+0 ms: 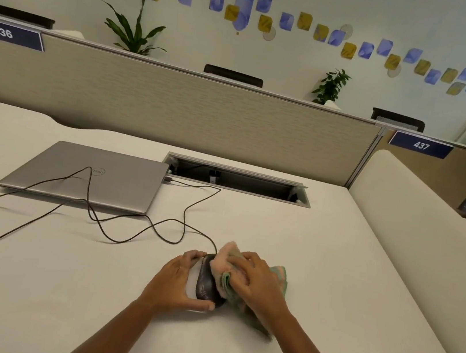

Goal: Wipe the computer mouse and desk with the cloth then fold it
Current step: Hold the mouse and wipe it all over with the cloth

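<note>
Head view | left hand (177,277) grips mouse (207,284) | right hand (255,282) presses cloth (228,263), seemingly bunched | cable (183,214), laptop (89,176) behind

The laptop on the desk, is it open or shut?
Shut. The laptop lies flat with its silver lid down, logo facing up, and a cable draped across it.

The desk (291,245) is seen as a smooth, matt off-white surface; the closed laptop (89,176) is finished in brushed silver, metallic in look, with a soft sheen; the computer mouse (207,286) is shown in dark plastic, slightly glossy; the cloth (228,261) is seen as fluffy pink pile with a green woven edge; the cable (39,208) is sheathed in dark matt covering; the partition (205,111) is clad in beige textured fabric.
</note>
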Available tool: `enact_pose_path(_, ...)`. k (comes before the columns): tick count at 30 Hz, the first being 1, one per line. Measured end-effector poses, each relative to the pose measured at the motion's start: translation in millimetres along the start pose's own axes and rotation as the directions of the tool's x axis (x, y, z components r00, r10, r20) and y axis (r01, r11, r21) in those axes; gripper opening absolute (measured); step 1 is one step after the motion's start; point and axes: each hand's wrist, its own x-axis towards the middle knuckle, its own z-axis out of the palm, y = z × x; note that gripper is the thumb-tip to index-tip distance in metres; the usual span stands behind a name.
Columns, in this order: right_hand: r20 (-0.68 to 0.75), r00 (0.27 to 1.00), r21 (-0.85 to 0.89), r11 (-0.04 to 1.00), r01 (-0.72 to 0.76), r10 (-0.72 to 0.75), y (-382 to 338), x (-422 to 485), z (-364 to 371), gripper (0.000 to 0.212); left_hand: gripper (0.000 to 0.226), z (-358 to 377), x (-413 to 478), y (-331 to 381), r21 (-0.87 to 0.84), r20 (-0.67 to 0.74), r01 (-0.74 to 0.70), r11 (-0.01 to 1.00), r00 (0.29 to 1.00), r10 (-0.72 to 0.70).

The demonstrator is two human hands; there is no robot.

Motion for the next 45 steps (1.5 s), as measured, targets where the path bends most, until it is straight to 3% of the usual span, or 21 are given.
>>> enact_pose_path(5, 0.004, 0.979, -0.027, 0.979, -0.204, 0.204, -12, 38, 4, 0.033, 0.107, 1, 1, -2, 0.008, 0.006, -0.005, 1.000, 1.000, 0.005)
enact_pose_path(8, 0.047, 0.970, -0.133, 0.964, -0.229, 0.237, -27, 57, 8, 0.037, 0.109, 1, 2, -3, -0.006, 0.011, -0.008, 1.000, 1.000, 0.008)
enact_pose_path(14, 0.063, 0.996, -0.191, 0.981, -0.042, 0.055, -35, 56, 11, 0.042, 0.121, 1, 2, -3, -0.019, 0.014, 0.013, 1.000, 1.000, -0.013)
enact_pose_path(19, 0.116, 0.980, -0.103, 0.979, 0.174, -0.162, -29, 45, 8, 0.061, 0.131, 1, 1, -2, -0.008, 0.039, 0.039, 0.999, 0.998, -0.039)
enact_pose_path(22, 0.142, 0.959, -0.062, 0.964, 0.258, -0.247, -29, 42, 10, 0.060, 0.133, 0, 2, -1, 0.000, 0.045, 0.023, 1.000, 0.999, -0.023)
enact_pose_path(26, 0.118, 0.981, 0.027, 0.988, 0.150, -0.152, -30, 52, 13, 0.060, 0.135, 1, 2, -2, 0.000, 0.052, 0.031, 1.000, 0.998, -0.031)
enact_pose_path(33, -0.002, 0.995, 0.075, 0.992, -0.103, 0.103, -33, 74, 28, 0.026, 0.135, 2, 4, -6, 0.006, 0.053, 0.060, 0.998, 0.997, -0.060)
enact_pose_path(37, -0.076, 0.978, 0.023, 0.981, -0.194, 0.195, -34, 81, 33, 0.031, 0.131, 2, 4, -6, -0.003, 0.048, 0.032, 0.999, 0.998, -0.032)
enact_pose_path(40, -0.119, 0.974, 0.031, 0.981, -0.191, 0.193, -36, 78, 34, 0.032, 0.128, 2, 4, -5, -0.015, 0.038, 0.024, 1.000, 0.999, -0.023)
enact_pose_path(43, -0.136, 0.985, 0.112, 0.989, -0.094, 0.109, -32, 65, 32, 0.025, 0.129, 3, 3, -6, -0.013, 0.032, 0.045, 0.999, 0.998, -0.045)
enact_pose_path(45, -0.105, 0.994, 0.127, 0.992, -0.022, 0.036, -29, 53, 29, 0.036, 0.130, 3, 3, -7, -0.001, 0.042, 0.072, 0.997, 0.997, -0.072)
